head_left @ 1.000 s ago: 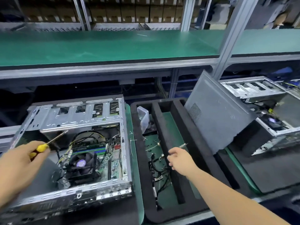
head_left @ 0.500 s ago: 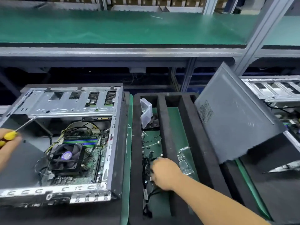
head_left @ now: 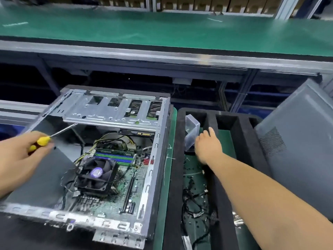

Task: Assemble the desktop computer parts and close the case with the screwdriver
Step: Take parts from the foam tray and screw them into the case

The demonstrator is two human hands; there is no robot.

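I see the open computer case (head_left: 115, 159) lying on its side at the left of the worktop (head_left: 167, 195), its side panel off and the inside facing up. Inside it sits the motherboard (head_left: 129, 179) with a black cooler fan (head_left: 96, 175) near the middle, green and blue memory slots (head_left: 115, 156) just behind the fan, and a bundle of yellow and black wires (head_left: 108, 141) behind those. A silver drive cage (head_left: 115, 112) spans the far end of the case.

My left hand (head_left: 19, 159) hovers over the case's near-left corner, its fingers wrapped round the yellow handle of the screwdriver (head_left: 46, 139). The shaft points up and to the right, and its tip ends just under the front edge of the drive cage; I cannot tell whether it touches.

My right hand (head_left: 207, 147) reaches into the black foam tray (head_left: 174, 159) just right of the case, palm down, fingers loosely extended and gripping nothing. It sits beside a small clear plastic box (head_left: 191, 130) in the tray's left compartment, apparently touching it. Loose black cables (head_left: 194, 201) and small screws lie nearer me in that same compartment.

The grey side panel (head_left: 299, 150) leans tilted at the tray's right edge. A green shelf (head_left: 162, 31) runs across above.
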